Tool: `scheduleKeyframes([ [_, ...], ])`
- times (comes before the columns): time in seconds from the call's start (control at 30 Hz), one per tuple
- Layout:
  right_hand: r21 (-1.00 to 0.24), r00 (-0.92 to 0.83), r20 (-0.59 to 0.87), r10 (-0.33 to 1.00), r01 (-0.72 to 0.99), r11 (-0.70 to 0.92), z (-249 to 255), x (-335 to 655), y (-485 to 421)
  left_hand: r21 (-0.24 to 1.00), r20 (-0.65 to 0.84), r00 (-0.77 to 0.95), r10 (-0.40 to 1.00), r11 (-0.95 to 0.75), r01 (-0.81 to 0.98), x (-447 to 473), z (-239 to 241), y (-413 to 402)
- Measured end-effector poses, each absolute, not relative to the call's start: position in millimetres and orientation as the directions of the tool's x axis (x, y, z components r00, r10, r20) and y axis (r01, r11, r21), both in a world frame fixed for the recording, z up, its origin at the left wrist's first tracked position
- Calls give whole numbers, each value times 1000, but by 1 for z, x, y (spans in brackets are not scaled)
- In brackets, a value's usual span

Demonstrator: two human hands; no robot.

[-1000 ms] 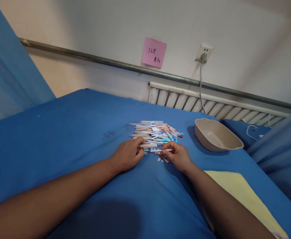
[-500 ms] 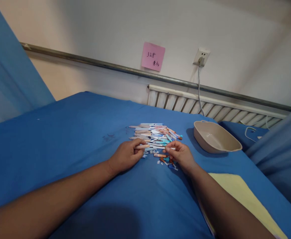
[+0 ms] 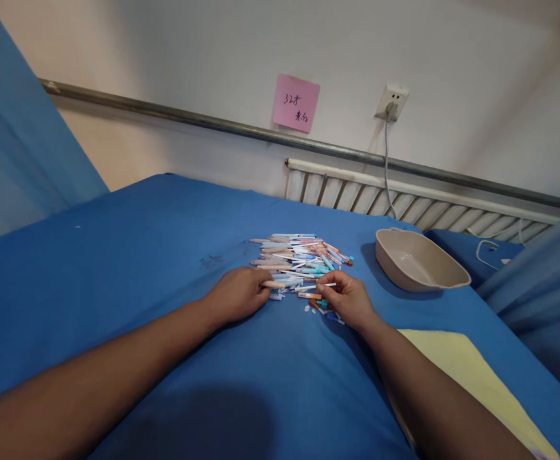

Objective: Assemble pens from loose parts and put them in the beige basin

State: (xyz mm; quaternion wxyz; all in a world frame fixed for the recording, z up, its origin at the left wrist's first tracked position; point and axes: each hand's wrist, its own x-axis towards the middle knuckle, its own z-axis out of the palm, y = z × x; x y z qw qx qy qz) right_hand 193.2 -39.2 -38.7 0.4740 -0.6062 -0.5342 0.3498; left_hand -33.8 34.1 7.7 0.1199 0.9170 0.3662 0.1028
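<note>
A heap of small pens and pen parts (image 3: 302, 255) in orange, white and light blue lies on the blue cloth (image 3: 140, 268). My left hand (image 3: 239, 292) rests at the heap's near left edge, fingers curled round a pale orange pen barrel (image 3: 274, 284). My right hand (image 3: 350, 298) sits at the near right edge, pinching a thin white refill (image 3: 316, 287) between thumb and fingers. The two pieces point toward each other. Loose caps and bits (image 3: 319, 306) lie under my right hand.
An empty beige tub (image 3: 419, 262) stands to the right of the heap. A yellow cloth (image 3: 466, 370) lies at the near right. Behind are a radiator (image 3: 404, 198), a wall rail, a socket with a cable (image 3: 390, 105) and a pink note (image 3: 296, 102).
Both hands stay at the heap's near edge. My right hand has shifted slightly, the refill now pointing left toward the barrel in my left hand. The view wobbled a little.
</note>
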Motion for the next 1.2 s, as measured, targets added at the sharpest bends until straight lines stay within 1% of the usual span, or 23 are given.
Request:
scheduleKeyframes([
  [0.13,-945,170,119,978,322,59,-32,185,-40,277,91,699,709,-693,666,-33,6,35],
  [0.3,-937,179,129,975,344,61,-32,184,-40,296,100,663,742,-658,692,-32,5,35],
  [0.5,-922,225,151,963,384,55,-39,191,-38,307,98,680,727,-672,674,-32,7,35],
  [0.73,-940,153,124,980,333,66,-37,186,-38,327,85,678,730,-664,673,-33,3,36],
  [0.9,-949,146,101,984,312,51,-37,182,-38,319,76,671,737,-656,684,-33,3,37],
  [1.07,-936,157,114,981,347,53,-36,180,-38,323,68,669,740,-651,688,-32,5,36],
  [1.2,-937,151,125,981,344,67,-34,184,-40,353,60,659,750,-634,688,-32,6,35],
])
